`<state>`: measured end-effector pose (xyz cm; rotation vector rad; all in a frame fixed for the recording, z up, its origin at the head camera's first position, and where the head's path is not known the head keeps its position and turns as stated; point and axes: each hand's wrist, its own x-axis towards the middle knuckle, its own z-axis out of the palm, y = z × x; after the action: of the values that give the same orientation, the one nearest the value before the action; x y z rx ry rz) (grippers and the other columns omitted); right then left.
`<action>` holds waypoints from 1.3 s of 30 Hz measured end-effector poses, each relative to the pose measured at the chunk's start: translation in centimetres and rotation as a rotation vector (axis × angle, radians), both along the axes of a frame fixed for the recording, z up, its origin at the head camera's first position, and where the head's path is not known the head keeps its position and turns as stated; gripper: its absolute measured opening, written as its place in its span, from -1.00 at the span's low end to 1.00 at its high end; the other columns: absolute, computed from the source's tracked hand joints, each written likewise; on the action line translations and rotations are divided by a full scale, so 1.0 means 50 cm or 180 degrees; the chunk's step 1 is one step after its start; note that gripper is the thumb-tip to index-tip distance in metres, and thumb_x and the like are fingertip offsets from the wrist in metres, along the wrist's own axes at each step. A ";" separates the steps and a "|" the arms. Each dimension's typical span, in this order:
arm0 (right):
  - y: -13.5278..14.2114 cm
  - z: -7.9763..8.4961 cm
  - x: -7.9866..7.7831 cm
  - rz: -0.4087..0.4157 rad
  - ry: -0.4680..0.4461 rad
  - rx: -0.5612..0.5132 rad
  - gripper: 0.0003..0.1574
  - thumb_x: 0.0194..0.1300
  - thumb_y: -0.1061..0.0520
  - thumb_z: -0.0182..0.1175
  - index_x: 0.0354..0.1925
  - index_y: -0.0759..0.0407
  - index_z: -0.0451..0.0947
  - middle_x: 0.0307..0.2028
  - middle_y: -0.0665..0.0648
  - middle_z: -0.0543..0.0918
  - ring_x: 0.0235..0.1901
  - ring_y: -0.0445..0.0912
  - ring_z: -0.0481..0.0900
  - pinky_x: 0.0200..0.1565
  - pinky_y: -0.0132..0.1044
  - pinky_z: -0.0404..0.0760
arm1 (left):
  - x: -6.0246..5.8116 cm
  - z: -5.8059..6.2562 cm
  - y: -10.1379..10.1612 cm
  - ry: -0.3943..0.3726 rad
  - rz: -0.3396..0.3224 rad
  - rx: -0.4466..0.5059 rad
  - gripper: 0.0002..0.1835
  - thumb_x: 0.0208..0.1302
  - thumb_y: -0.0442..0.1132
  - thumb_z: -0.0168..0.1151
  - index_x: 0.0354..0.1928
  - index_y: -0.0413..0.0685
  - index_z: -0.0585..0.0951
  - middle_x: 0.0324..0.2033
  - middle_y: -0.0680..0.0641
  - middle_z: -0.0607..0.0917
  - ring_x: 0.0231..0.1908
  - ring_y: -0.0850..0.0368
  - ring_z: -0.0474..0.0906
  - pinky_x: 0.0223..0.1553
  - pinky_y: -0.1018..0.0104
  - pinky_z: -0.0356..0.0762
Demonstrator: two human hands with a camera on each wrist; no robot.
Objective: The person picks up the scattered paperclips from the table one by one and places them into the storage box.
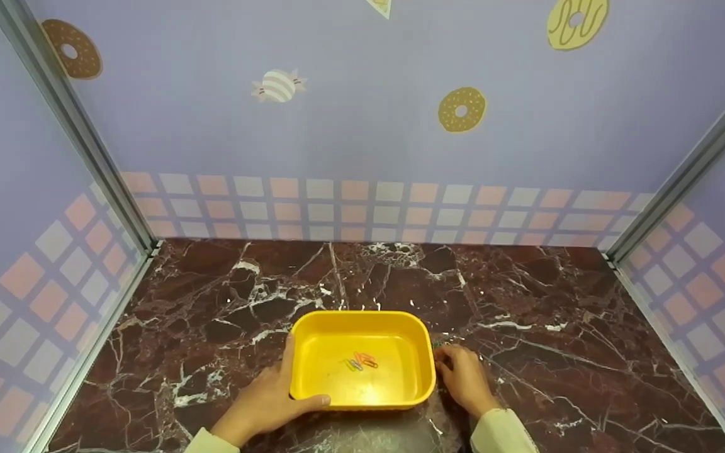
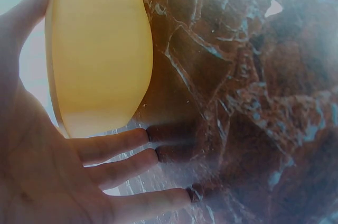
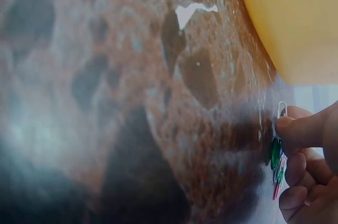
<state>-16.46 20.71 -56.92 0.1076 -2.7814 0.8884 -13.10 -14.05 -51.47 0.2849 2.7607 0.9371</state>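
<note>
A yellow plastic tray (image 1: 328,371) stands on the marble-patterned table, with several coloured paper clips (image 1: 361,362) lying together inside. At its near left corner is my left hand (image 1: 268,396): the thumb lies at the front rim, and the straight fingers run along the left side. My right hand (image 1: 465,377) is just outside the tray's right wall, low by the tabletop. Its thumb and fingertip pinch a paper clip chain (image 3: 275,152), a pale clip on top with green and red ones hanging below. Part of that chain is hidden by the fingers.
The dark red marble tabletop (image 1: 557,358) extends around the tray. A lilac back wall (image 1: 369,138) with printed sweets and checks rises behind it, and metal corner posts (image 1: 79,126) with side panels bound the space left and right.
</note>
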 end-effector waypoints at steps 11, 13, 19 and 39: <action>0.003 0.005 0.007 -0.0061 -0.0034 -0.0375 -0.82 0.18 0.36 0.27 -0.41 0.08 0.62 -0.45 -0.02 0.66 -0.43 -0.23 0.50 -0.34 -0.35 0.49 | -0.001 -0.005 0.000 0.0037 0.0021 -0.0036 0.42 -0.14 0.45 0.35 0.54 -0.03 -0.28 0.21 -0.43 0.47 0.06 -0.32 0.53 0.00 -0.27 0.51; 0.003 0.008 0.008 -0.0077 -0.0002 -0.0416 -0.83 0.18 0.35 0.27 -0.41 0.08 0.63 -0.44 -0.01 0.68 -0.45 -0.24 0.48 -0.36 -0.36 0.47 | -0.001 -0.006 0.000 0.0036 0.0025 -0.0045 0.40 -0.14 0.44 0.36 0.54 -0.01 -0.27 0.18 -0.41 0.50 0.05 -0.29 0.54 0.01 -0.26 0.51; 0.005 0.024 0.011 -0.0100 0.0156 -0.0553 -0.84 0.17 0.36 0.29 -0.39 0.10 0.62 -0.41 0.03 0.68 -0.46 -0.25 0.43 -0.36 -0.37 0.47 | -0.001 -0.005 -0.001 0.0049 0.0019 -0.0030 0.38 -0.13 0.44 0.35 0.54 0.02 -0.24 0.13 -0.35 0.55 0.04 -0.23 0.54 0.02 -0.21 0.51; 0.004 0.041 0.016 -0.0128 0.0367 -0.0783 -0.83 0.22 0.35 0.26 -0.38 0.09 0.56 -0.44 0.00 0.62 -0.51 -0.29 0.40 -0.44 -0.46 0.43 | -0.004 -0.004 -0.004 0.0001 -0.0065 0.0076 0.37 -0.09 0.43 0.34 0.54 0.03 -0.29 0.08 -0.26 0.59 -0.03 -0.11 0.57 -0.01 -0.17 0.53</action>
<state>-15.64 20.92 -54.86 0.0601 -2.5369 1.1657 -13.30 -14.27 -51.69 0.3166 2.7434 0.9654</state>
